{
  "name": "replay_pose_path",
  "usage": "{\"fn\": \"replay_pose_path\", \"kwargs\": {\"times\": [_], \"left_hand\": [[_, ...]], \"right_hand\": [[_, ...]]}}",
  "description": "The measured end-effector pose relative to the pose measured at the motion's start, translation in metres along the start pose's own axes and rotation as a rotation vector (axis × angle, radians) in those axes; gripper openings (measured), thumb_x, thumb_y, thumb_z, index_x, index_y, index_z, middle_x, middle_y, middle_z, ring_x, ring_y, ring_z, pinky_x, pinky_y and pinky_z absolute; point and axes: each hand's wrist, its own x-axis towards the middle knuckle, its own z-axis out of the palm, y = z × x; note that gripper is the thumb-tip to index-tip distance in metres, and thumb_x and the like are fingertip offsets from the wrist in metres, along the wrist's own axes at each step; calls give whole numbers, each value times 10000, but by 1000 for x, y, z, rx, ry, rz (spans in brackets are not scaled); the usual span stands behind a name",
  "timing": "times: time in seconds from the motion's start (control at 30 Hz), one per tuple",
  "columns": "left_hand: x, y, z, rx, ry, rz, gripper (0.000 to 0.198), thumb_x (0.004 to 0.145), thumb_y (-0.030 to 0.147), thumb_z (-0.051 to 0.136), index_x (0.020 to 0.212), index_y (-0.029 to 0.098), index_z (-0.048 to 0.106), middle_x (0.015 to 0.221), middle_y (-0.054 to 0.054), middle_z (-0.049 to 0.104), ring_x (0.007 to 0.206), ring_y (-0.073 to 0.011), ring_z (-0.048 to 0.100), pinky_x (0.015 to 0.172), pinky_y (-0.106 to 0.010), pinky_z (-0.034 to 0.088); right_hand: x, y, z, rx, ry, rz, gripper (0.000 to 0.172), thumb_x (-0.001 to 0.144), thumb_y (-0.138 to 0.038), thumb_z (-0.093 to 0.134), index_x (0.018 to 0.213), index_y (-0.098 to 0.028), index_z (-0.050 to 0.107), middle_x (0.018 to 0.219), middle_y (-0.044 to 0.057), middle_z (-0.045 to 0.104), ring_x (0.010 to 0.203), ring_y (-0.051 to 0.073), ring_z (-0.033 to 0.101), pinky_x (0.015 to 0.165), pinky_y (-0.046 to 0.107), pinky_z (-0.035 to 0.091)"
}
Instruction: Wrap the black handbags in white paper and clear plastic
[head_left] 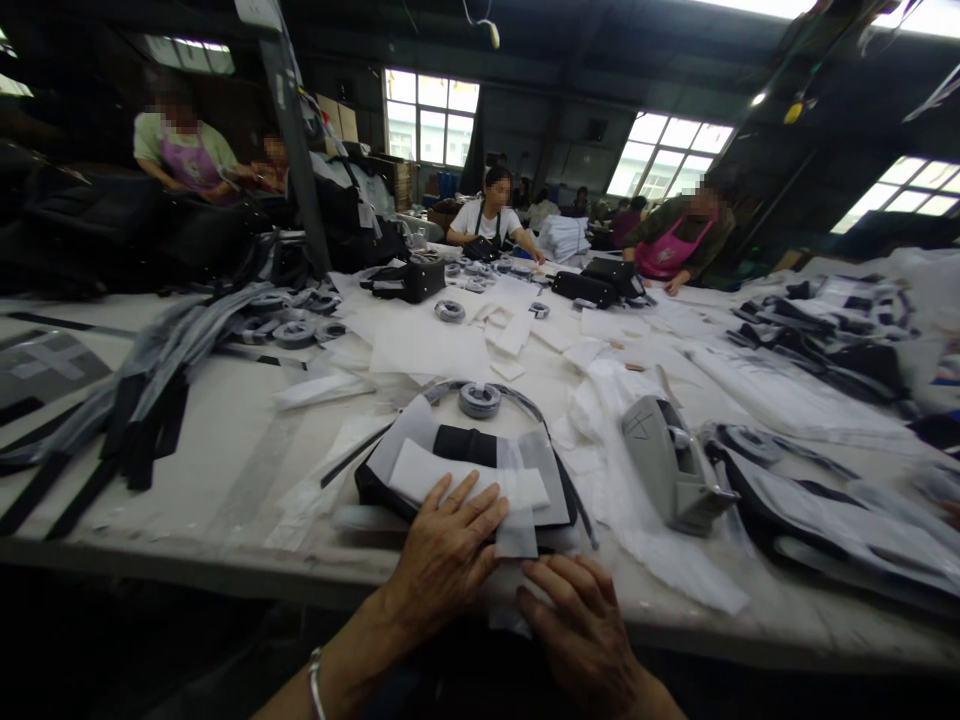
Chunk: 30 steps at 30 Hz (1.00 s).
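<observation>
A black bag [373, 487] lies at the table's near edge, with white sheets over it. My left hand [457, 530] lies flat across a white padding sheet [420, 475] on the bag, fingers spread. A translucent strip [516, 535] runs down over the padding and past the bag's near side. My right hand [581, 615] is beside the strip's lower part, its fingers bent and pressed together at the strip. The fingertips are partly hidden. Behind the bag lies a wrapped coil of strap [480, 400], and a thin black handle curves round it.
A grey tape dispenser [660, 465] stands to the right, near another wrapped black bag [832, 520]. Wrapped straps [176, 350] pile up at left. Loose white sheets [427, 345] cover the middle of the table [217, 450]. Several people work across it.
</observation>
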Motion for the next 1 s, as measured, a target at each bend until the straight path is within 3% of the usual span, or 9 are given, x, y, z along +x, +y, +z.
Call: {"fn": "replay_pose_path", "kwargs": {"times": [0.1, 0.2, 0.37, 0.5, 0.67, 0.83, 1.0], "left_hand": [[-1, 1, 3, 12, 15, 5, 384, 992, 353, 491, 1352, 236, 557, 1365, -52, 611, 1336, -257, 480, 1110, -481, 355], [-3, 1, 4, 10, 6, 6, 399, 975, 271, 489, 1370, 237, 539, 1388, -41, 595, 1354, -259, 462, 1117, -496, 354], [-2, -1, -1, -31, -37, 2, 493, 887, 162, 471, 1373, 208, 543, 1409, -46, 577, 1377, -248, 438, 1135, -481, 350], [3, 2, -3, -85, -31, -59, 376, 941, 205, 482, 1294, 240, 608, 1337, -21, 636, 1312, -249, 519, 1086, -479, 413], [7, 11, 7, -120, 93, -150, 251, 956, 251, 552, 1183, 235, 659, 1230, -47, 697, 1236, -286, 586, 1065, -528, 410], [3, 15, 24, -69, 180, -166, 233, 924, 244, 600, 1153, 240, 644, 1210, -25, 706, 1244, -288, 577, 1077, -557, 380], [1, 13, 36, -47, 288, -135, 229, 944, 229, 571, 1159, 239, 648, 1199, -15, 712, 1248, -269, 575, 1139, -517, 308]], "right_hand": [[1, 2, -5, -38, 29, 18, 324, 901, -35, 448, 1015, -209, 697, 1202, 67, 708, 1316, 239, 502, 1195, 447, 269], [7, 5, -6, -46, -12, 15, 297, 903, -38, 442, 965, -205, 679, 1350, 83, 627, 1419, 272, 383, 1225, 504, 194], [19, 12, -5, 70, -225, -88, 313, 928, -44, 341, 881, -182, 618, 1348, 88, 629, 1395, 246, 423, 1198, 491, 307], [17, 16, -4, 131, -212, -93, 309, 937, -57, 327, 940, -169, 614, 1243, 106, 687, 1372, 246, 453, 1162, 498, 376], [11, 16, -1, 137, -223, -78, 290, 943, -54, 348, 951, -156, 619, 1258, 113, 673, 1364, 262, 460, 1157, 512, 377], [9, 6, 3, 135, -105, -4, 253, 957, -63, 420, 949, -195, 636, 1060, 43, 740, 1169, 218, 612, 1124, 448, 406], [5, -7, 5, 355, -94, 56, 267, 945, -32, 380, 967, -169, 609, 911, 62, 705, 884, 173, 660, 928, 367, 521]]}}
